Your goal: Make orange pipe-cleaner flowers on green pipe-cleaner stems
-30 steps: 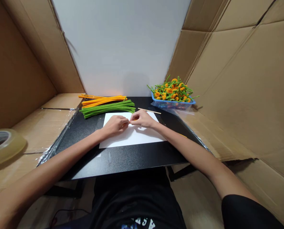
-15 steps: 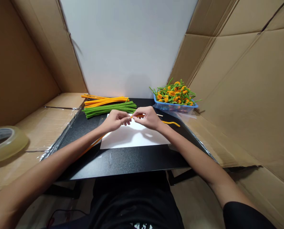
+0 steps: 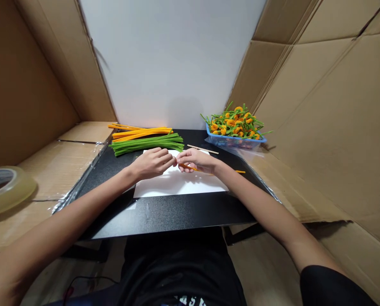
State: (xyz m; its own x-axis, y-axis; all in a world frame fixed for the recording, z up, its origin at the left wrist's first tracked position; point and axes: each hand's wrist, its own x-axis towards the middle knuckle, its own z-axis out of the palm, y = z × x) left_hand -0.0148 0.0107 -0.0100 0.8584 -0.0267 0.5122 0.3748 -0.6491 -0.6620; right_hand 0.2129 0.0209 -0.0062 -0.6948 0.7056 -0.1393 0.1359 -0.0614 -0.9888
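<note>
My right hand (image 3: 196, 160) is closed on an orange pipe cleaner (image 3: 192, 168) above a white sheet of paper (image 3: 180, 187). The pipe cleaner's far tail sticks out to the right, past my wrist. My left hand (image 3: 154, 162) is turned knuckles up, its fingers curled and pinched against my right fingertips at the pipe cleaner's end. The exact grip there is hidden. Behind my right hand lies a thin pale wooden stick (image 3: 203, 149). Bundles of green pipe cleaners (image 3: 145, 145) and orange pipe cleaners (image 3: 141, 134) lie behind my left hand.
A blue plastic basket (image 3: 237, 141) full of orange flowers with green stems (image 3: 236, 123) stands at the back right of the black table (image 3: 173, 214). A roll of clear tape (image 3: 17, 193) rests on cardboard at left. Cardboard walls flank both sides.
My left hand has rolled over so the knuckles face up. The orange tail under my left forearm is out of sight. My right hand has opened its outer fingers slightly, baring the wooden stick.
</note>
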